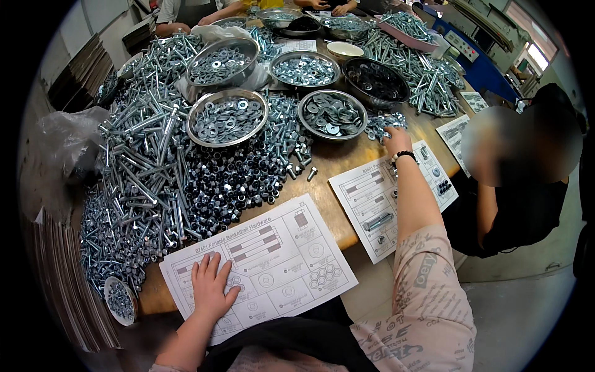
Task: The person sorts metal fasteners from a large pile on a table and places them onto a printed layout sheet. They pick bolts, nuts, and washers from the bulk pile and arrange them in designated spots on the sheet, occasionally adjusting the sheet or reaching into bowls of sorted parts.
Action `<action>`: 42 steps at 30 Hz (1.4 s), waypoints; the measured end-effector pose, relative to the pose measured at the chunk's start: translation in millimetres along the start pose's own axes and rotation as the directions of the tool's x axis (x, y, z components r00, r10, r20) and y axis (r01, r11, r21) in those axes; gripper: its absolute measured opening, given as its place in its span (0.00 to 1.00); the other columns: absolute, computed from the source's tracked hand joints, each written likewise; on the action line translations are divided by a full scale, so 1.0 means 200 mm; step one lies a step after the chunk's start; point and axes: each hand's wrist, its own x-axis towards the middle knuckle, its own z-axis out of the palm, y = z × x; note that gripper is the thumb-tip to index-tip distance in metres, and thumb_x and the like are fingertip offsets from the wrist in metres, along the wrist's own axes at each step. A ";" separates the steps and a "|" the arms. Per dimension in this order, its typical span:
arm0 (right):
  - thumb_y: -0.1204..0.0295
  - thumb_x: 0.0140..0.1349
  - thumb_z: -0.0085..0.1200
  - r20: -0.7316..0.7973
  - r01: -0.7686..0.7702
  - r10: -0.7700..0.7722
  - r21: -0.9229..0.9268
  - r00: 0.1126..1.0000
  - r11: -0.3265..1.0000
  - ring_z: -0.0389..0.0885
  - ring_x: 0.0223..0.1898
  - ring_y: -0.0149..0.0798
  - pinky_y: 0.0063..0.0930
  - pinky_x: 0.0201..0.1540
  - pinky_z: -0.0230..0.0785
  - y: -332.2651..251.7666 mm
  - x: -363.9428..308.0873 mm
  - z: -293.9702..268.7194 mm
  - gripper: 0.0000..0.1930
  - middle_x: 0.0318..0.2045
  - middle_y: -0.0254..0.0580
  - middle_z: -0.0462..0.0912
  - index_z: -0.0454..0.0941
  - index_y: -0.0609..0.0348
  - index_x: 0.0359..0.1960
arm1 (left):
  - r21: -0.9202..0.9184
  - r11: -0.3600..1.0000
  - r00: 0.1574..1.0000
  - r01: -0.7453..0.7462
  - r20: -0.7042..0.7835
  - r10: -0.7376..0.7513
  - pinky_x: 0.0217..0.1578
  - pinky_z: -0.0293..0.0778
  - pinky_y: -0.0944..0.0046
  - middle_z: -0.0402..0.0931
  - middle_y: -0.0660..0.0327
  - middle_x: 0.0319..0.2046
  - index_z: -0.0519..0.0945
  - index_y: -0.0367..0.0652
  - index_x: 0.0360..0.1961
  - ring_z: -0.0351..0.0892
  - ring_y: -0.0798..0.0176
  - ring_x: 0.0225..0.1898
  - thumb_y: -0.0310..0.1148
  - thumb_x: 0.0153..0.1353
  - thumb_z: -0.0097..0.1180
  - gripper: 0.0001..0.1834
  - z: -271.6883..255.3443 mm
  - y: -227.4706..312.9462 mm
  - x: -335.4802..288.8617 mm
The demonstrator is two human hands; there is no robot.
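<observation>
My left hand (214,286) lies flat with fingers spread on a white printed hardware sheet (291,248) at the table's near edge. Outlines of bolts, washers and nuts are drawn on it. My right arm stretches forward over a second printed sheet (353,180), which carries a few loose metal parts, including a bolt (378,221) and a cluster of black nuts (444,187). At a small pile of shiny metal pieces (378,126), the bent, closed fingers of my right hand (397,142) touch the pieces; what lies between the fingertips is hidden.
Left are heaps of long bolts (133,155) and dark-ringed nuts (223,180). Steel bowls of washers (226,118) (333,116) stand mid-table, with a bowl of black parts (375,80) behind. A person in black (527,211) sits at the right; other people's hands (341,8) show at the far side.
</observation>
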 end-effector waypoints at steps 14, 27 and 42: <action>0.70 0.56 0.45 0.117 0.294 -0.270 -0.343 0.956 0.892 0.69 0.48 0.41 0.32 0.49 0.65 -0.13 0.22 0.08 0.12 0.40 0.39 0.72 0.79 0.42 0.39 | 0.018 1.000 1.000 0.008 0.018 -0.009 0.57 0.46 0.39 0.62 0.51 0.54 0.72 0.49 0.49 0.54 0.43 0.58 0.46 0.39 0.60 0.32 0.02 -0.02 0.00; 0.69 0.48 0.53 -0.121 0.135 -0.121 0.120 0.985 0.983 0.74 0.43 0.44 0.33 0.45 0.67 -0.05 0.29 0.16 0.11 0.40 0.42 0.77 0.80 0.52 0.35 | 0.012 1.000 1.000 0.009 0.024 -0.009 0.57 0.46 0.40 0.62 0.52 0.54 0.72 0.48 0.48 0.54 0.44 0.59 0.46 0.40 0.60 0.31 0.01 -0.02 0.01; 0.69 0.58 0.51 0.407 -0.593 -0.623 0.797 0.668 -0.115 0.72 0.29 0.28 0.20 0.34 0.67 -0.65 -0.74 -0.28 0.11 0.29 0.33 0.76 0.73 0.61 0.40 | -0.156 0.987 0.997 0.034 -0.060 -0.044 0.59 0.48 0.46 0.61 0.50 0.55 0.67 0.42 0.54 0.56 0.47 0.58 0.41 0.43 0.60 0.35 0.00 -0.02 -0.01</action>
